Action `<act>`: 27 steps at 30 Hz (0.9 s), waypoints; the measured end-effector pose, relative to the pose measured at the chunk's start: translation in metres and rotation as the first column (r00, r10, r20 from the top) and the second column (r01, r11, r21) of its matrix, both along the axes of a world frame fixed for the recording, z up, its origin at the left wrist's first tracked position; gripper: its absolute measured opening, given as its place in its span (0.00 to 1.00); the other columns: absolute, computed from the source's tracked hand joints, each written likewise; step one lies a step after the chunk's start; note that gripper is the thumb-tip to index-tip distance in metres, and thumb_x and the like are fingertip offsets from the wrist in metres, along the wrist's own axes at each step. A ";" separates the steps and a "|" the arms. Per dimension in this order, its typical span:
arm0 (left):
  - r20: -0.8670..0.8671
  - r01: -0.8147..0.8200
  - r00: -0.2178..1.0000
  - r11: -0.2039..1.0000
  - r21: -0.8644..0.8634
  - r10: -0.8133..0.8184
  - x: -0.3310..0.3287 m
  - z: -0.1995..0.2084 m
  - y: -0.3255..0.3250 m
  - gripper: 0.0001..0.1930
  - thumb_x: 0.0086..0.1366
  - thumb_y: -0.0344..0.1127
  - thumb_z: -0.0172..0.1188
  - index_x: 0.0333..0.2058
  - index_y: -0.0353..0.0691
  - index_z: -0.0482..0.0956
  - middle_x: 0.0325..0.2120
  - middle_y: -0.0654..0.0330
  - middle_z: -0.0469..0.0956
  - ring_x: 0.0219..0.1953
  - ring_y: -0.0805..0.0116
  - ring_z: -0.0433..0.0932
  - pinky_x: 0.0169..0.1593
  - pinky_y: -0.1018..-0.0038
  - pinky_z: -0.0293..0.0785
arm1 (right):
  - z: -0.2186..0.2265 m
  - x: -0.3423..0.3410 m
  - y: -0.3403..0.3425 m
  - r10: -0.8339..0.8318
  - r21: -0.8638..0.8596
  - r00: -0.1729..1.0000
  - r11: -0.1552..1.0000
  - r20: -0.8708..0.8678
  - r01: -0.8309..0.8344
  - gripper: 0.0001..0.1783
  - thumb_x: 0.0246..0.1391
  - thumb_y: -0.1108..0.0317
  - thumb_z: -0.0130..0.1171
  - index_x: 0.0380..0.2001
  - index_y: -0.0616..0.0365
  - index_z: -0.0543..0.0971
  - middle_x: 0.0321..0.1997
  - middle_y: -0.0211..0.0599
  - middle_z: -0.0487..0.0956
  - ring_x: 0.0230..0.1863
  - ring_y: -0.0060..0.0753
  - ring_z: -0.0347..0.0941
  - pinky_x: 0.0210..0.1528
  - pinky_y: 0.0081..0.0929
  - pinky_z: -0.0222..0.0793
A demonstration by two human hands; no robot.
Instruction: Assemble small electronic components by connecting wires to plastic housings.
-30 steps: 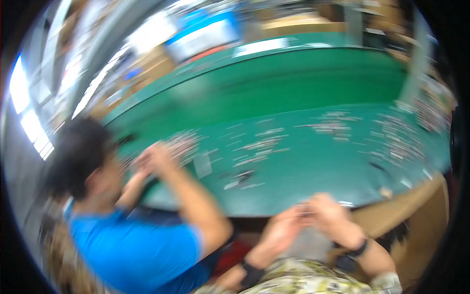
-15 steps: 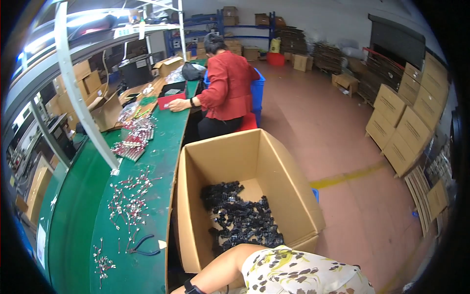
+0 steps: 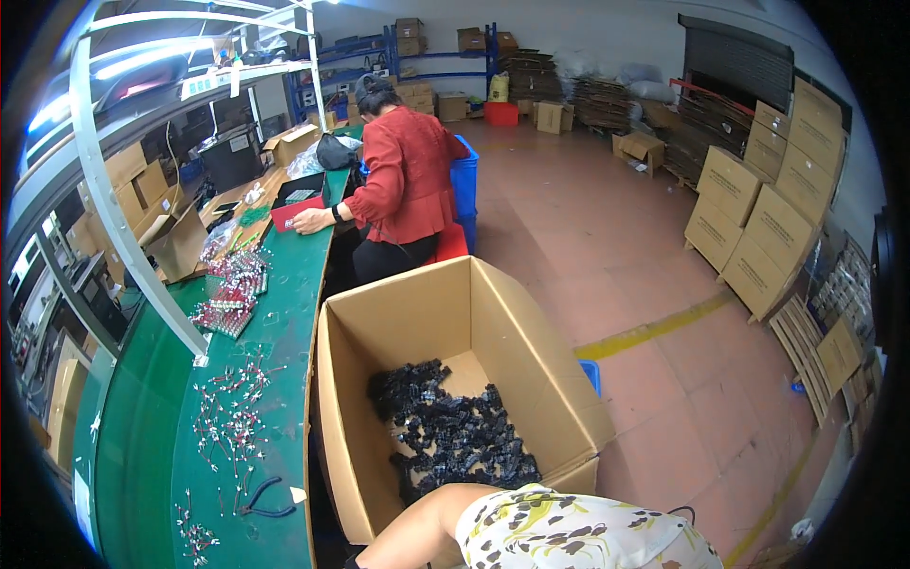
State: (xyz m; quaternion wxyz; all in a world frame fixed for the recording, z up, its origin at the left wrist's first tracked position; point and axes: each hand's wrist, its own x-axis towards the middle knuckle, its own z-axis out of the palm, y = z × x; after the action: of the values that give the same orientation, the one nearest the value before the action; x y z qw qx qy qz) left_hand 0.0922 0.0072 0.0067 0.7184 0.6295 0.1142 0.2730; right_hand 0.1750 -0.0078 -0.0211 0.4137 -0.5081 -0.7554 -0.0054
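the wearer's hands are out of view, so their grip cannot be told; one bare forearm (image 3: pixel 417 531) shows at the near side of an open cardboard box (image 3: pixel 408 318) with black plastic parts (image 3: pixel 464 438) heaped inside. left of it, on the green table (image 3: pixel 286 417), lie blue-handled pliers (image 3: pixel 269 514) and loose red-and-white wire leads (image 3: pixel 232 429); farther off, a co-worker's hand (image 3: pixel 311 221) rests at a red box (image 3: pixel 283 216).

Head fisheye, downward, near carton (image 3: pixel 545 379), facing along bench (image 3: pixel 287 398); view's left edge seems hazy.
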 end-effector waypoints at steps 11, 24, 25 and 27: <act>-0.172 -0.225 0.957 0.972 0.073 0.234 -0.046 -0.002 0.017 0.18 0.70 0.37 0.41 0.50 0.30 0.70 0.42 0.56 0.72 0.47 0.67 0.71 0.50 0.75 0.68 | 0.036 -0.019 -0.012 0.301 -0.088 0.806 0.914 -0.510 -0.397 0.13 0.66 0.62 0.50 0.45 0.59 0.71 0.42 0.45 0.75 0.49 0.44 0.73 0.52 0.41 0.68; 0.029 -0.369 0.925 0.915 -0.162 0.378 -0.061 0.023 0.003 0.19 0.66 0.23 0.59 0.55 0.34 0.75 0.48 0.60 0.74 0.49 0.73 0.74 0.53 0.76 0.73 | 0.076 0.012 -0.050 -0.153 -0.229 0.745 0.973 -0.649 0.000 0.07 0.52 0.77 0.65 0.35 0.67 0.81 0.33 0.38 0.79 0.32 0.24 0.78 0.30 0.20 0.74; 0.014 -0.379 0.922 0.910 -0.165 0.387 -0.063 0.023 0.004 0.19 0.66 0.23 0.59 0.55 0.34 0.75 0.48 0.60 0.74 0.49 0.73 0.74 0.53 0.76 0.73 | 0.080 0.012 -0.050 -0.165 -0.261 0.721 0.965 -0.673 -0.022 0.07 0.52 0.76 0.66 0.35 0.67 0.81 0.33 0.37 0.80 0.31 0.22 0.77 0.29 0.19 0.73; 0.111 -0.343 0.929 0.933 -0.105 0.354 -0.071 0.021 0.010 0.20 0.64 0.23 0.61 0.55 0.35 0.76 0.48 0.59 0.74 0.49 0.71 0.74 0.53 0.76 0.73 | 0.079 0.007 -0.046 -0.151 -0.270 0.712 0.961 -0.686 -0.056 0.07 0.52 0.76 0.66 0.36 0.67 0.81 0.33 0.36 0.80 0.30 0.20 0.76 0.29 0.19 0.72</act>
State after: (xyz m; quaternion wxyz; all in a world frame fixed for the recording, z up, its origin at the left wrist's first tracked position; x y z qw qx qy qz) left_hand 0.0217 0.0175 0.0278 0.6900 0.5498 0.1890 0.4311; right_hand 0.1821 -0.0537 0.0584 0.5950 -0.5431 -0.5219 0.2803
